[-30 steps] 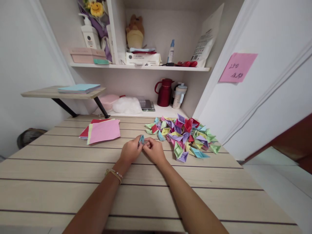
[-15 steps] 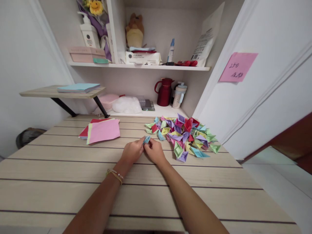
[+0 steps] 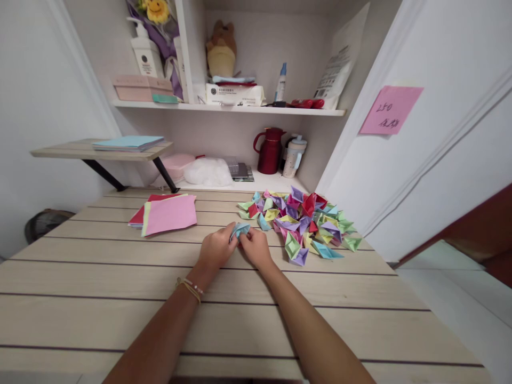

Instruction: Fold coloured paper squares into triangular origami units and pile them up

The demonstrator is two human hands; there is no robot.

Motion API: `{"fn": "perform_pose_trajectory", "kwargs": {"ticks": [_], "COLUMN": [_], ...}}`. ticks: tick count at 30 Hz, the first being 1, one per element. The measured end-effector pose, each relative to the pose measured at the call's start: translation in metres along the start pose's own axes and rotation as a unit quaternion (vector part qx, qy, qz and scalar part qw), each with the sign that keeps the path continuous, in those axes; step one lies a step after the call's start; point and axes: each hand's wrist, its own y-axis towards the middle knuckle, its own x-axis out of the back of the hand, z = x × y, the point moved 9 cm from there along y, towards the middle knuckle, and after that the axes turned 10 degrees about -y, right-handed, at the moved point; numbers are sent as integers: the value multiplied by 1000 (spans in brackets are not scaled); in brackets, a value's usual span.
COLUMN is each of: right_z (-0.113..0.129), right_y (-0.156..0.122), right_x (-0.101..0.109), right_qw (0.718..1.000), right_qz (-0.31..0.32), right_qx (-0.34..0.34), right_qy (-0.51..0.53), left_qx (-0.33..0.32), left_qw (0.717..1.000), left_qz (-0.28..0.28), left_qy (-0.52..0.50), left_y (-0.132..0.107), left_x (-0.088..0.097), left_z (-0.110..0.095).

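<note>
A small folded piece of light blue paper (image 3: 240, 230) is held between both hands above the middle of the table. My left hand (image 3: 216, 247) pinches its left side, with a bracelet on the wrist. On its right side, my right hand (image 3: 256, 247) grips the paper with thumb and fingers; the fingertips partly hide it. Just right of the hands lies a heap of folded paper boats (image 3: 296, 218) in purple, green, red, yellow, pink and blue. To the left rests a stack of paper sheets (image 3: 172, 215), pink on top with yellow and red below.
The slatted wooden table (image 3: 240, 325) reaches back to a white shelf unit. A small raised shelf (image 3: 72, 151) on black legs bears blue paper (image 3: 128, 143). At the back stand a dark red jug (image 3: 270, 152) and a light tumbler (image 3: 295, 157). A pink note (image 3: 392, 110) hangs on the right.
The blue paper now shows wider and more opened out between the fingers. Both hands have shifted only slightly; the boats and the sheets lie as before.
</note>
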Motion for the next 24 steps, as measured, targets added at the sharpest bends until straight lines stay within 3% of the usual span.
{"fn": "perform_pose_trajectory", "kwargs": {"ticks": [5,8,10,12,15,19,24], "right_z": [16,12,1,-13,-24,-22,-16], "right_y": [-4,-3,-1,2,4,4,2], "right_x": [-2,-1,-1,-7,-13,-12,-15], "right_qw": [998,998,994,974,938,909,902], "right_qz": [31,25,14,26,39,51,87], "right_qx": [55,40,-7,-72,-131,-158,-155], "right_qy": [-17,35,112,212,319,383,394], "left_qx": [26,37,49,73,124,185,203], "left_qw": [999,984,935,852,759,703,667], "left_qz": [5,-19,-27,-23,-8,9,-59], "left_qy": [-28,-173,-350,-518,-639,-686,-714], "left_y": [1,3,6,9,11,9,8], "left_x": [1,0,-5,-14,-26,-32,-25], "left_z": [6,14,21,27,34,39,52]}}
